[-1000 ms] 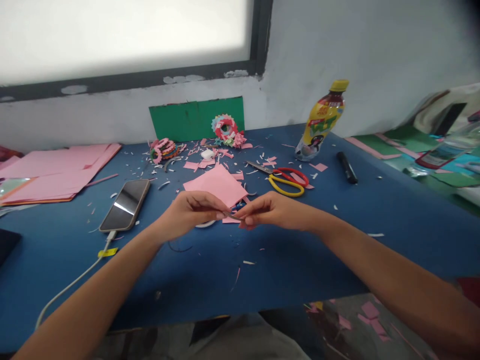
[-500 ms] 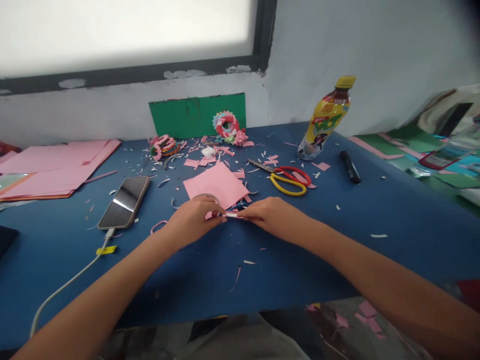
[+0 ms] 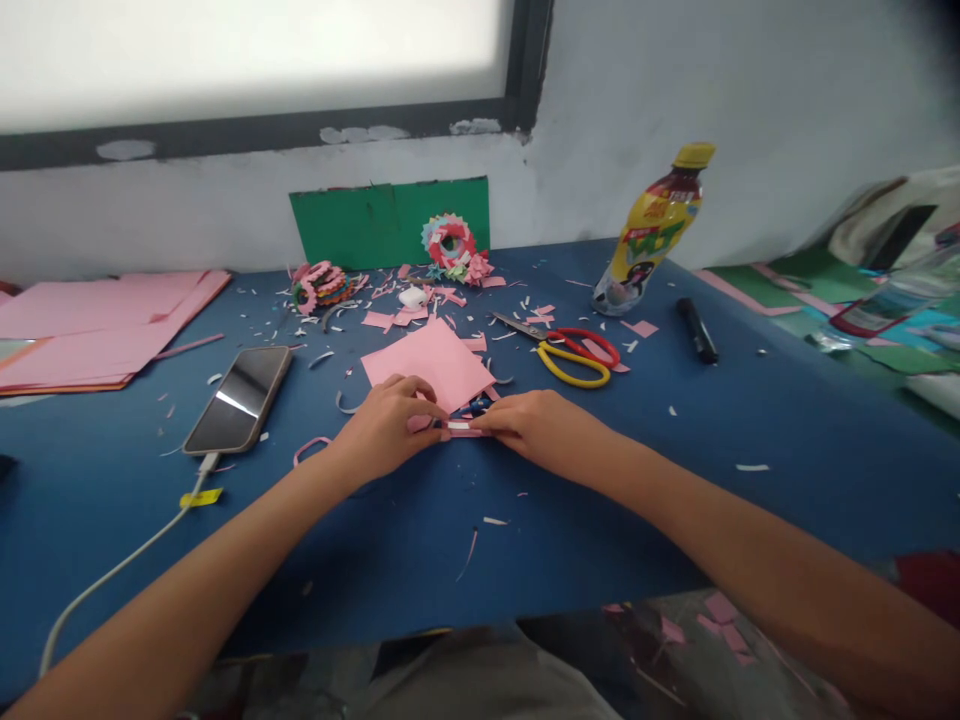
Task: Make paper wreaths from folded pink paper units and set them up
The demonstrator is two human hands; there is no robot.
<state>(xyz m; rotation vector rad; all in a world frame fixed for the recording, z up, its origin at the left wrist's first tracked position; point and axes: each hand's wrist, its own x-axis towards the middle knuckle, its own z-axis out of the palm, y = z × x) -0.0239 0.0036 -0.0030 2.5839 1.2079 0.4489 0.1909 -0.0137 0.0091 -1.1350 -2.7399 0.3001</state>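
A small folded pink paper strip (image 3: 469, 432) with a white band on top lies low over the table, pinched at both ends. My left hand (image 3: 394, 420) is closed on its left end, thumb and fingertips together. At its right end my right hand (image 3: 532, 422) grips it the same way. Just behind the hands is a square pink sheet (image 3: 431, 362), its near corner partly hidden by my left fingers. A small blue item (image 3: 475, 406) shows between the hands; its kind is unclear. Scissors (image 3: 577, 358) with red and yellow handles lie to the right.
Paper scraps litter the blue table (image 3: 600, 520). A phone (image 3: 240, 402) on a charging cable and stacked pink sheets (image 3: 97, 320) are left. Paper rings (image 3: 322, 287), a paper wreath (image 3: 450, 243) and a green board (image 3: 341, 230) stand behind; a drink bottle (image 3: 651, 235) and black marker (image 3: 696, 332) are right.
My left fingers have lifted and shifted slightly on the strip, and more of its pink part shows. My right hand keeps its grip. The whole view has shifted a little.
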